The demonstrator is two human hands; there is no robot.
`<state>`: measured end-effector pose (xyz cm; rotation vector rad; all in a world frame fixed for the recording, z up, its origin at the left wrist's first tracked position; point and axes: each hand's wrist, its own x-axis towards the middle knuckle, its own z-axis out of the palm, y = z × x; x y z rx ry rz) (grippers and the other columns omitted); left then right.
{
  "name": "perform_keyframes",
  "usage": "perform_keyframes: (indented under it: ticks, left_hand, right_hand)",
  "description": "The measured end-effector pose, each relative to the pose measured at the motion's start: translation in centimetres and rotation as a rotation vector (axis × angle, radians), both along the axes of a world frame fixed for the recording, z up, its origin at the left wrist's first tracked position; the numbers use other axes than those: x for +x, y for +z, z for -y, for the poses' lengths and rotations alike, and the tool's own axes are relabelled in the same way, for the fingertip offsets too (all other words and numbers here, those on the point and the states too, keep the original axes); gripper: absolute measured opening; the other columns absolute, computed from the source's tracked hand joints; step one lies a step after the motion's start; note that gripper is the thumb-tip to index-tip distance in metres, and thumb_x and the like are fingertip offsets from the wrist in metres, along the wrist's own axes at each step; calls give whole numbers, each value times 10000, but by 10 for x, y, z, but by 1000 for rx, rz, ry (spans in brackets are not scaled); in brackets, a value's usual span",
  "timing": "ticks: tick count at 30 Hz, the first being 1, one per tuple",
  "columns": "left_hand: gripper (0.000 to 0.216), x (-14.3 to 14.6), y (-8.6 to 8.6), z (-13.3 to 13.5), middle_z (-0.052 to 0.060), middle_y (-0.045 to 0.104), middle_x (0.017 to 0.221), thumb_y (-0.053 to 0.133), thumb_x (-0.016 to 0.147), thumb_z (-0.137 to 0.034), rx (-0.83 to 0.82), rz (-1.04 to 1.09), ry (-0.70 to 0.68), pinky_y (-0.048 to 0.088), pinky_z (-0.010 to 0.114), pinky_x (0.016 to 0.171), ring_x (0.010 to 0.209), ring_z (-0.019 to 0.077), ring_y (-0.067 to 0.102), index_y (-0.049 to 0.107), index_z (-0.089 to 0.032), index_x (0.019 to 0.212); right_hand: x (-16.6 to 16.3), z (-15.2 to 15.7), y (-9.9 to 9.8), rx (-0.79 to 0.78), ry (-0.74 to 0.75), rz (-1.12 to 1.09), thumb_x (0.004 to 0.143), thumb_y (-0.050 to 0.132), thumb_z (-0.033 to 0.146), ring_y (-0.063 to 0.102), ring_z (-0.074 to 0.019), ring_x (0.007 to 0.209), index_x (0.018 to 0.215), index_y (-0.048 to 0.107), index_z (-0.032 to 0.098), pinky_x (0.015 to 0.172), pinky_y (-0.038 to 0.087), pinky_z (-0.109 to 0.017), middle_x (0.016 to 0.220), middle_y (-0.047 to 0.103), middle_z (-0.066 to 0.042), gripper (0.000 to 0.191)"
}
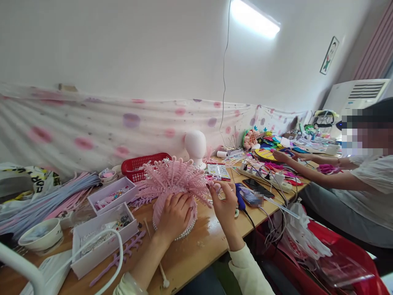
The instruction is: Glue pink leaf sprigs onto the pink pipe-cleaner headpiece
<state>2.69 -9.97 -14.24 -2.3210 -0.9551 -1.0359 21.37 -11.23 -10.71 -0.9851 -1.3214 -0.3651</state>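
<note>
A pink headpiece (pixel 175 174) of fuzzy pipe-cleaner fronds fans out above a rounded pink base with a trim of pearl beads, on the table in front of me. My left hand (pixel 176 215) lies over the base, its fingers curled on it and holding it steady. At the right edge of the fronds, my right hand (pixel 224 198) is closed in a pinch. What sits between those fingertips is too small to make out; a pale pink frond tip shows beside them.
White boxes of beads (pixel 106 233) and a red basket (pixel 132 170) stand left and behind. A white foam head (pixel 195 145) is at the back. Blue glue gun (pixel 241 197), phones (pixel 251 196) and a power strip (pixel 276 182) lie right. A co-worker (pixel 362 176) sits further right.
</note>
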Motion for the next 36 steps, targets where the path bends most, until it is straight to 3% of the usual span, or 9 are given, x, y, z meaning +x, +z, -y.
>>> perform_keyframes:
  ticks: [10,15,18,21,25,29,33,36]
  left_hand:
    - [283,0,9,5,87,736,1192,510,904,-154,11,-30,4,453,481,961,1087,282,629,722,-204,1086]
    - [252,-3,7,5,83,739,1168,517,914,-156,26,-12,-23,438,454,967,1094,270,632,712,-207,1066]
    - [194,-7,5,8,69,752,976,548,920,-148,114,85,-33,458,398,888,949,226,661,700,-222,1015]
    - [163,-11,8,13,20,699,772,601,900,-99,246,222,-63,473,353,794,763,179,652,647,-231,983]
    - [273,-9,12,17,-27,676,706,686,856,-82,284,261,-164,513,295,721,665,139,642,585,-224,1067]
    - [219,-8,10,15,-4,714,769,713,851,-132,205,297,-151,534,269,658,687,141,672,624,-217,1032]
    - [128,-15,15,13,-8,739,763,715,843,-129,195,329,-153,566,313,777,741,158,704,662,-213,925]
    - [113,-25,26,9,-16,745,744,734,826,-134,262,353,-145,572,316,824,755,157,716,680,-206,894]
  right_hand:
    - [2,-6,9,-146,87,107,929,604,234,607,-233,866,876,713,254,834,448,-389,855,759,-24,123]
    - [6,14,-21,-102,21,-159,915,635,290,598,-240,864,874,702,244,817,471,-400,838,732,-40,91]
    - [11,28,-45,-108,55,-356,897,675,351,608,-238,878,906,714,244,778,495,-377,866,710,-53,114]
    - [14,31,-54,-146,132,-408,867,714,364,616,-222,838,885,719,244,751,500,-358,851,692,-43,121]
    - [10,25,-38,-150,121,-364,869,702,316,591,-219,797,829,705,244,732,478,-353,769,682,-25,83]
    - [6,21,-8,-118,160,-173,891,670,244,581,-223,812,839,710,248,790,450,-378,763,718,-14,65]
    - [5,17,17,-132,242,10,915,648,254,589,-210,787,839,719,258,800,441,-378,755,717,0,104]
    - [5,8,29,-135,221,102,905,663,250,581,-213,810,829,718,251,801,435,-367,755,713,-4,94]
